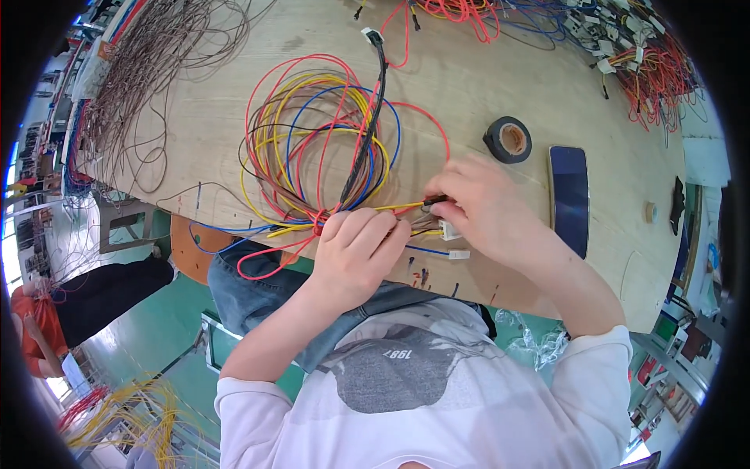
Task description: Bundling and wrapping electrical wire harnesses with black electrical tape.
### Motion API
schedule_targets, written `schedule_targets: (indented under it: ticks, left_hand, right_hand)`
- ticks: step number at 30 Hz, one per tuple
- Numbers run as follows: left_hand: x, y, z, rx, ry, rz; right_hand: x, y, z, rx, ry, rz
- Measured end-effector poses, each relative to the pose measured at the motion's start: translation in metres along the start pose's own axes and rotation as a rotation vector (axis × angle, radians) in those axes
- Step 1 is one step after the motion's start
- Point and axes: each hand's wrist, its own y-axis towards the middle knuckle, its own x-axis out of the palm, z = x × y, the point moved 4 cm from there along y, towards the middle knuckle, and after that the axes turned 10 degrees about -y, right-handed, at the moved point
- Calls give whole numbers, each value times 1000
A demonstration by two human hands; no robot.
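A coil of wires [322, 152] in yellow, red, blue, brown and black lies on a wooden table [469, 86], in front of the person and nearer the left side. A red tie [318, 223] gathers the strands at the coil's near edge. The left hand [355, 254] is curled nearly closed over the gathered wires, just right of the tie; its thumb is hidden beneath. The right hand [476, 205] pinches a black wire end [434, 201] between thumb and forefinger, with almost no gap, while its other fingers are bent.

One white plug [448, 230] sits just under the right hand, and another white plug [459, 255], on a blue wire, lies nearer the table's edge. A thick black cable [362, 160] crosses the coil and extends beyond its far side, ending in a white connector [372, 36]. A loop of red wire [262, 277] hangs past the edge, left of the left hand.

A roll of black tape [504, 123] lies beyond the right hand, with a dark phone [569, 199] to its right. Brown wires [141, 94] spread over the table's far left, and a heap of connectors [625, 39] fills the far right corner.
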Motion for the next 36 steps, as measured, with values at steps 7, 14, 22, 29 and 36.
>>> schedule_targets:
  ticks: [7,14,22,29,36]
  left_hand:
    - [-5,-5,-1,35,-63,19]
    - [-27,11,7,-65,-377,241]
    - [-29,45,22,-254,-474,325]
    - [-35,26,6,-515,-717,228]
    - [-39,-8,-5,-696,-830,454]
  right_hand:
    - [-23,12,2,-108,63,-94]
    - [-65,1,-21,48,91,-107]
    - [-71,7,-62,-254,-56,148]
    - [-68,17,-59,-233,119,113]
    - [-24,35,-91,-247,515,263]
